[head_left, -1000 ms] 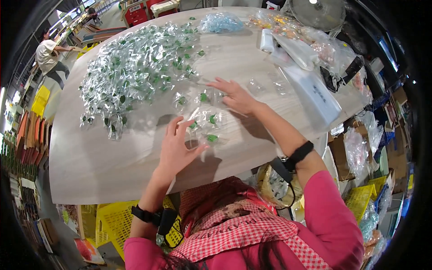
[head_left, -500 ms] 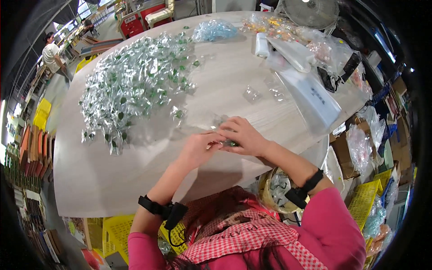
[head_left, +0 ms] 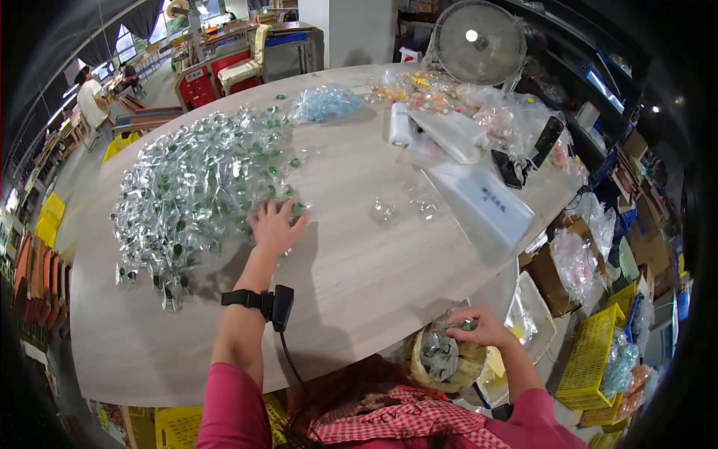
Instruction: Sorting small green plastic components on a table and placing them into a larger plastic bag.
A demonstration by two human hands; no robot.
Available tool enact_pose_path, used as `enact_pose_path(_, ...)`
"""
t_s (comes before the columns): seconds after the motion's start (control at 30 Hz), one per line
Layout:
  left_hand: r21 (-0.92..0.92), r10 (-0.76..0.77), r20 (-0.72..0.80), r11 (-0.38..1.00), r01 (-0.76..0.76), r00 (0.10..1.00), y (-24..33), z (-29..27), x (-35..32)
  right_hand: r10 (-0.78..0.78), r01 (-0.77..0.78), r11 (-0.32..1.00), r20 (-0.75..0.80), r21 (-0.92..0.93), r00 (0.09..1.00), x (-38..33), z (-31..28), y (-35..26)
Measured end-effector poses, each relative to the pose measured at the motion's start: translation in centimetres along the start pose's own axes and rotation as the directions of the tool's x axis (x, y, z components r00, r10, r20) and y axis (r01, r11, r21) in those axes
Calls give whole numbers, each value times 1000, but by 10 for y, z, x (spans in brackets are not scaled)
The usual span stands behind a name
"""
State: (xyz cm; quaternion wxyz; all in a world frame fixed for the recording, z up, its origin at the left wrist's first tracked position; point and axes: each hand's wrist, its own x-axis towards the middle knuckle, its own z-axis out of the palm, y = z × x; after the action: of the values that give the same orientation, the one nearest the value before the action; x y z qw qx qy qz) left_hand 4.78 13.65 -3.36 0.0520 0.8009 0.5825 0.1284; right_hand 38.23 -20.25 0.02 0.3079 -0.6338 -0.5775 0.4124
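A broad pile of small clear plastic packets with green pieces inside covers the left part of the table. My left hand lies at the pile's right edge, fingers spread, with nothing visibly gripped. Off the table's front edge, my right hand is over a round yellowish basket. Its fingers are closed on a small clear packet showing some green. More clear packets lie inside the basket, partly covered by shadow and the hand.
Loose clear wrappers lie mid-table, beside a stack of clear plastic bags. A bluish heap of packets and a fan are at the back. A black phone-like device sits at right, and yellow crates stand below.
My hands were together at mid-table and have parted. The left reached out to the pile; the right came down over the basket with a packet. The view has shifted.
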Motion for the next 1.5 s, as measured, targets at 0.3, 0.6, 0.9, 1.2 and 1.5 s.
enact_pose_path(0.3,-218,507,-107,828,-517,856,54,-8,-54,42,119,931,426,-344,904,15,-17,15)
enact_pose_path(0.6,-9,345,-145,937,-350,927,20,-34,-105,-472,499,852,184,-157,862,145,-5,-76)
enact_pose_path(0.9,-69,250,-116,963,-259,961,20,-32,-142,-642,556,347,241,-755,728,230,84,-56)
enact_pose_path(1.2,-161,197,-220,959,-234,955,27,-16,-135,-566,515,603,128,-608,814,295,47,-97)
enact_pose_path(1.5,-242,236,-200,929,-281,951,13,-14,-132,-474,375,466,132,-801,871,380,112,-137)
